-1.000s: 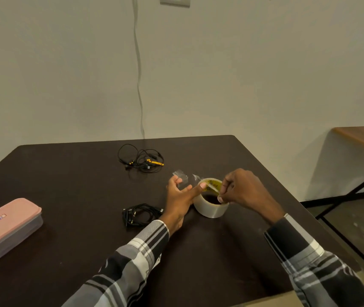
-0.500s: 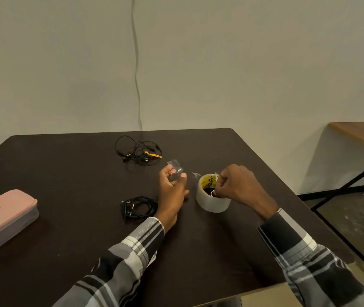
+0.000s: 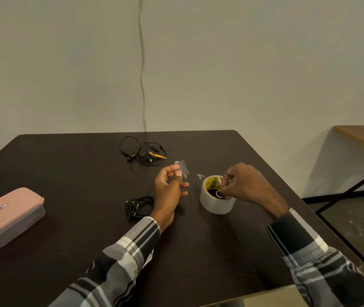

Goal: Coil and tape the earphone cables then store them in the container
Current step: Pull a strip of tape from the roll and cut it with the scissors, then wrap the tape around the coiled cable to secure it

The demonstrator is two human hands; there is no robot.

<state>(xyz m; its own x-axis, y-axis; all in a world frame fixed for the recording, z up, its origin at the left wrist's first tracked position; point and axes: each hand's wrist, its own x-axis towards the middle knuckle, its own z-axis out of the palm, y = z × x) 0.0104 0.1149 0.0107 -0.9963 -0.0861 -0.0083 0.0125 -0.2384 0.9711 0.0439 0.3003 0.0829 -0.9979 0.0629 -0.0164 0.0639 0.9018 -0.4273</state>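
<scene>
The lidded pink container [image 3: 8,216] sits far left. The left hand [image 3: 169,191], now clear of the tape roll [image 3: 217,199], pinches a torn strip [image 3: 182,168] above the coiled earphones [image 3: 139,207]. The right hand [image 3: 246,185] still grips the roll, seemingly holding something small.

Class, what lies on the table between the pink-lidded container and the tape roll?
The coiled black cable and the left hand, seen in the head view.

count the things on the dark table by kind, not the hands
earphone cable bundles: 2, one coiled, one loose with yellow parts
tape roll: 1
loose tape pieces: 2, one pinched by the left hand, one beside the roll
pink-lidded container: 1
total: 6
</scene>
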